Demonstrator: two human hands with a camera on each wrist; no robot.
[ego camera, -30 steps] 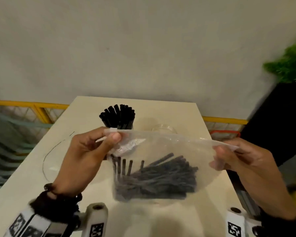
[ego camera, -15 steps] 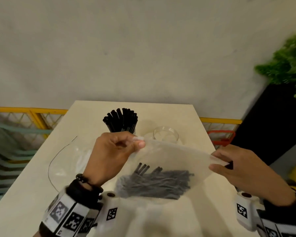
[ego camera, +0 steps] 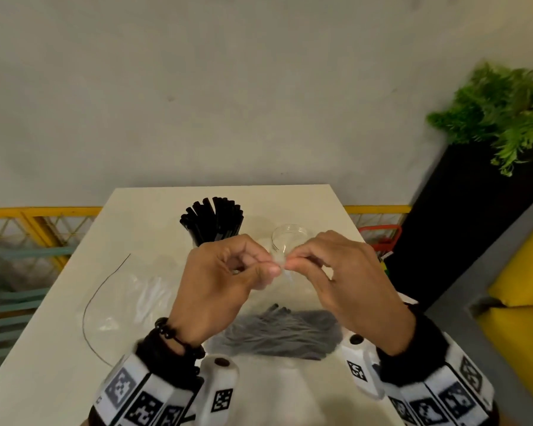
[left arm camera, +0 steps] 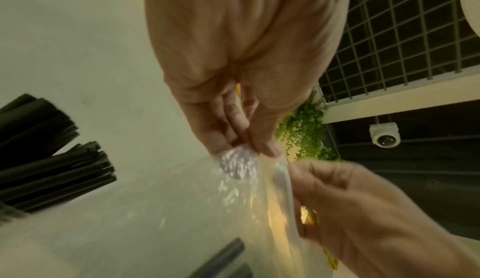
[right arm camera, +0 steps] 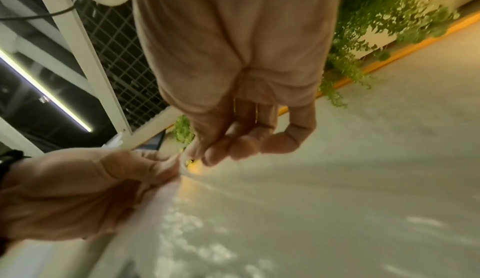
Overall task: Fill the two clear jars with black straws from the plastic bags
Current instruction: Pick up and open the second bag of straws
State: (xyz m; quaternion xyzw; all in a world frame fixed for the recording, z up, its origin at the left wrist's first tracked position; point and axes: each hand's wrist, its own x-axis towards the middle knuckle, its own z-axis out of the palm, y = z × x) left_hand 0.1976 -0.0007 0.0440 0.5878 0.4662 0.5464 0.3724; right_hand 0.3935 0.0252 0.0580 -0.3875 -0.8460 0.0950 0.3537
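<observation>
Left hand (ego camera: 219, 284): fingers curled, thumb and fingertips pinching the top edge of the bag (ego camera: 285, 330). Right hand (ego camera: 345, 281): fingers curled, thumb and forefinger pinching the same edge just beside the left pinch. The two hands meet above the middle of the table (ego camera: 142, 216), fingertips almost touching. In the left wrist view the left hand (left arm camera: 241, 76) grips crumpled film at the bag mouth (left arm camera: 239, 165), with the right hand (left arm camera: 369, 210) holding the adjoining edge. In the right wrist view the right hand (right arm camera: 233, 66) and left hand (right arm camera: 78, 190) pinch the edge from opposite sides.

The table is pale and rectangular, set against a plain wall. The bag hangs from the pinched edge down toward the near table edge; whether its base rests on the table cannot be told. A bundle of straws (ego camera: 283, 333) lies in its lower part, seen grey through the film.

An empty bag (ego camera: 130, 302) lies flat on the table, left of the hands.

A full jar (ego camera: 213, 222) stands behind the left hand, packed with upright black straws. An empty jar (ego camera: 290, 238) stands just right of it, partly hidden by the right hand.
</observation>
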